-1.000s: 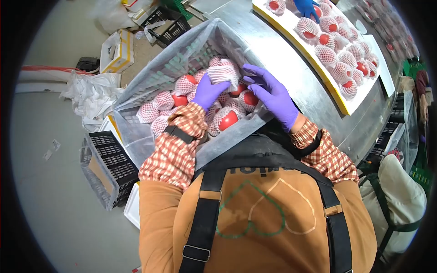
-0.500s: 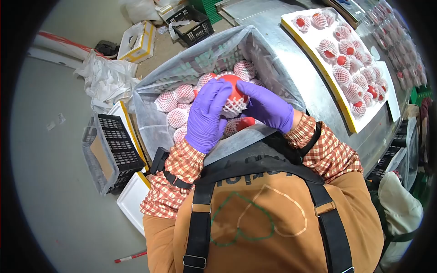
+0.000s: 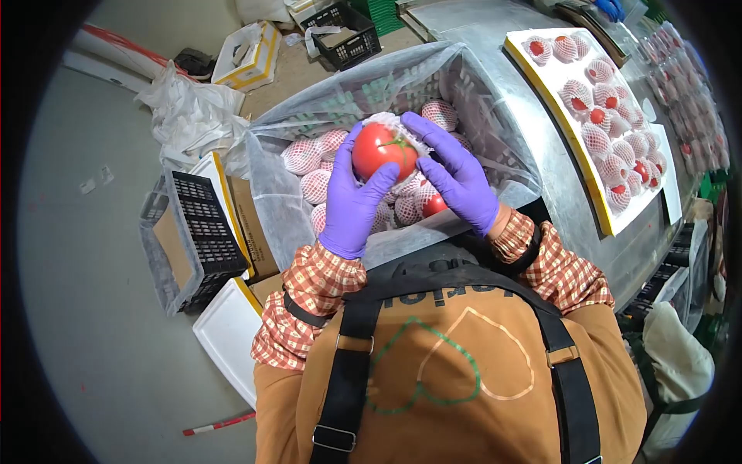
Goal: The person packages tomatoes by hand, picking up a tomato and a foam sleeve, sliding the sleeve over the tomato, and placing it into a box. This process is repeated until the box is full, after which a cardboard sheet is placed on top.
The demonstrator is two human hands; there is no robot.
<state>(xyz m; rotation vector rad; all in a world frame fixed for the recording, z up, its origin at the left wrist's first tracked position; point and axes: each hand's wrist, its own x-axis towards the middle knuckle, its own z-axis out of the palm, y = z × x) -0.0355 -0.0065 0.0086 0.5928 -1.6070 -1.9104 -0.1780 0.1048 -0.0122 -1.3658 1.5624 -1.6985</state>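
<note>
A large red tomato (image 3: 376,150) with a green stem is held over a cloth-lined crate (image 3: 270,178). My left hand (image 3: 352,189), in a purple glove, grips it from the left with the thumb across its front. At its right side my right hand (image 3: 457,172), also gloved, pinches the white foam net (image 3: 410,133), which is pulled partly off and lies behind and to the right of the fruit. Below and around my hands, several net-wrapped tomatoes (image 3: 314,186) lie in the crate.
To the right, a metal table (image 3: 560,166) bears a white box (image 3: 558,139) with yellow edges, full of netted tomatoes. Packed trays (image 3: 680,93) stand beyond it. On the left are a black crate (image 3: 205,220), a white lid (image 3: 228,332) and plastic bags (image 3: 185,116).
The tomato has turned so its stem shows and more of its red skin is bare. The net has slid to its right side. The view has shifted slightly.
</note>
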